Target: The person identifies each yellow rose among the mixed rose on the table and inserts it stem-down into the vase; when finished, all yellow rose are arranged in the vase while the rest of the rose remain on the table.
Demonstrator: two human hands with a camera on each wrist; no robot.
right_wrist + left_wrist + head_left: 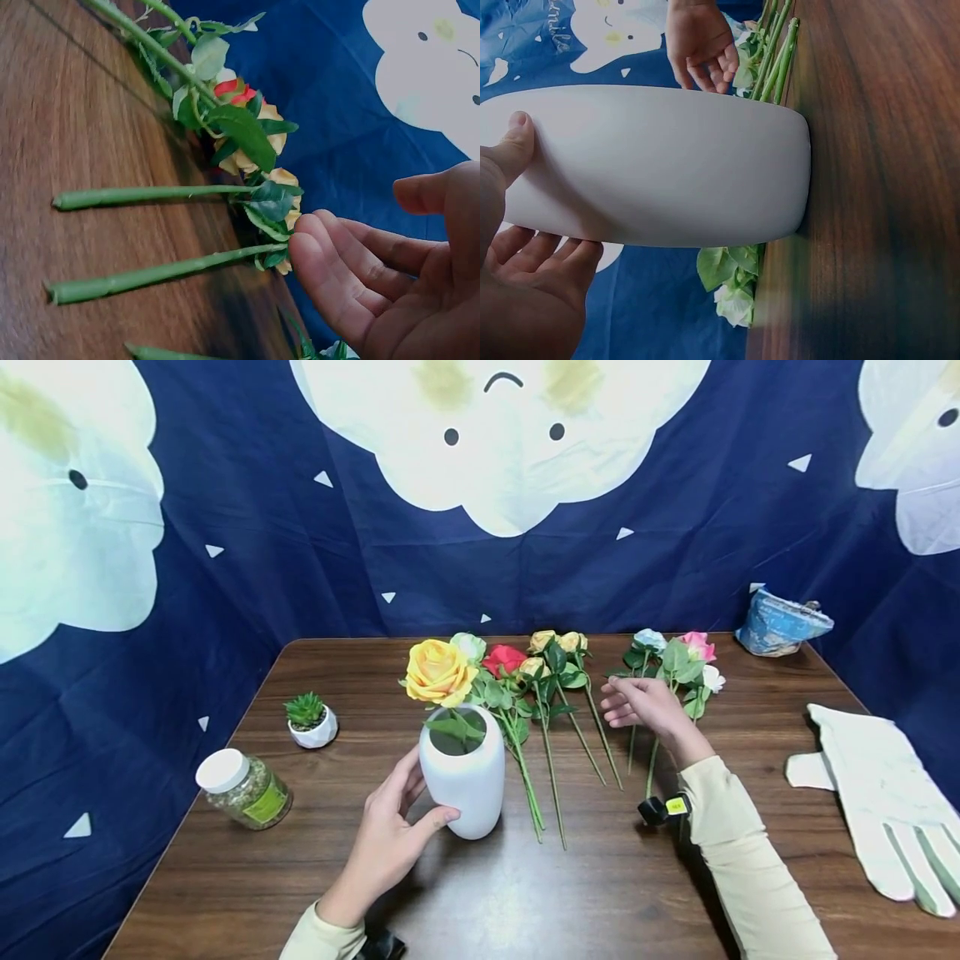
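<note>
A white vase (468,781) stands upright on the wooden table, and my left hand (393,831) holds its side, thumb in front and fingers around the far side. One large yellow rose (440,672) is in the vase; its lower stem is hidden inside. My right hand (648,703) hovers empty between two groups of flowers, fingers loosely bent and thumb apart in the right wrist view. Left of it lie a red rose (504,660), a whitish rose (469,647) and several pale yellow roses (534,668). Around its other side are a blue rose (649,640), a pink rose (697,647) and a white flower (712,678).
At the left are a small potted succulent (313,727) and a jar (255,793) with a white lid. On the right lies a white glove (877,785); behind it sits a blue pouch-like object (780,625). A blue cloth (517,577) hangs beyond the table.
</note>
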